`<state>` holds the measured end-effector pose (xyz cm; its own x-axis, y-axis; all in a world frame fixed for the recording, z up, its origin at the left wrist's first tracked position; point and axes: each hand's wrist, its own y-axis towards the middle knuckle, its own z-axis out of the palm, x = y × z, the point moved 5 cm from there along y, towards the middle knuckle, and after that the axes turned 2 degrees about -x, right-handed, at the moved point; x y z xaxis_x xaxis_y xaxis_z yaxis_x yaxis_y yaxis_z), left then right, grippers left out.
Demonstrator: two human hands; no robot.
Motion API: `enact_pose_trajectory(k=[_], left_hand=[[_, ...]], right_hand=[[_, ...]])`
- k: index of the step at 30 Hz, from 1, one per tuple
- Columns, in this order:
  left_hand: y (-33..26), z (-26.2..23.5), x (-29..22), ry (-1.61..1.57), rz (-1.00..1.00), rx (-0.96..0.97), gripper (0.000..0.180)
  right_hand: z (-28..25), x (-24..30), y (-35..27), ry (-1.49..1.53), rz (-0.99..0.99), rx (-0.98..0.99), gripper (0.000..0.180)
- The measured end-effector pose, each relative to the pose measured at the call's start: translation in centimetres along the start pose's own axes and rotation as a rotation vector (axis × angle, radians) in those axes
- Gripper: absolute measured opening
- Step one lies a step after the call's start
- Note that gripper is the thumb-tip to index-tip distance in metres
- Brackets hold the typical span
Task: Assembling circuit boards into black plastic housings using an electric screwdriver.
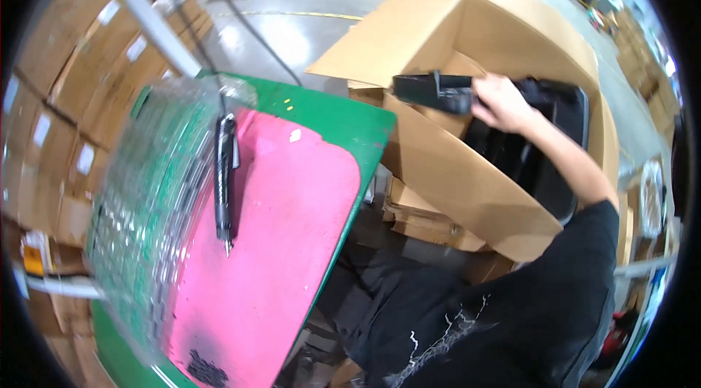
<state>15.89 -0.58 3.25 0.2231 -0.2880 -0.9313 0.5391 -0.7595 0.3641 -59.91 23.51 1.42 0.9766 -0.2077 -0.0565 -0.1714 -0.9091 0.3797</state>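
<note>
My right hand point(504, 103) is closed on the end of a black plastic part point(434, 93), long and blurred in places, over the open cardboard box point(467, 176). Inside the box lie larger black pieces with rounded corners point(577, 107), partly covered by my forearm. To the left, a black electric screwdriver point(223, 176) hangs by its cable above a pink mat point(292, 191), its tip pointing down. My left hand does not show.
A green table point(328, 110) carries the mat and a stack of clear plastic sheeting or trays point(146, 198). Flattened cardboard point(431, 216) lies below the box. Stacked cartons point(66, 96) line the left side, beside a grey metal post point(150, 8).
</note>
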Motion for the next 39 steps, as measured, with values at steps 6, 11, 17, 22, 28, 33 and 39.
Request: enact_pose_trajectory(k=[6, 11, 17, 22, 28, 33, 39], left_hand=[[-1.5, 12.2, -3.1, -0.103, 0.101, 0.609, 0.021], [-9.2, 21.6, -8.1, 0.069, 0.474, 1.092, 0.031], [-10.6, 23.0, -5.0, 0.293, 0.482, 1.209, 0.046], [-8.3, 21.3, -0.3, 0.498, 0.377, 1.219, 0.027], [-6.8, 21.7, -0.8, 0.535, 0.488, 0.994, 0.014], [-6.6, 21.5, -0.3, 0.619, 0.5, 1.046, 0.021], [-6.7, 21.4, 0.1, 0.644, 0.561, 1.034, 0.018]], right_hand=[[0.4, 11.5, 2.3, 0.447, -0.243, -0.09, 0.028], [-1.8, 23.9, 7.1, 0.292, -0.917, 0.141, 0.017], [1.2, 37.7, 6.8, 0.558, -1.27, 0.232, 0.024], [-0.5, 44.0, 19.1, 0.652, -1.298, -0.038, 0.01], [8.7, 40.0, 44.9, 0.249, -0.491, -0.271, 0.017], [16.5, 35.8, 55.3, -0.142, -0.321, -0.221, 0.026], [22.7, 35.3, 61.9, -0.218, -0.239, -0.001, 0.031]])
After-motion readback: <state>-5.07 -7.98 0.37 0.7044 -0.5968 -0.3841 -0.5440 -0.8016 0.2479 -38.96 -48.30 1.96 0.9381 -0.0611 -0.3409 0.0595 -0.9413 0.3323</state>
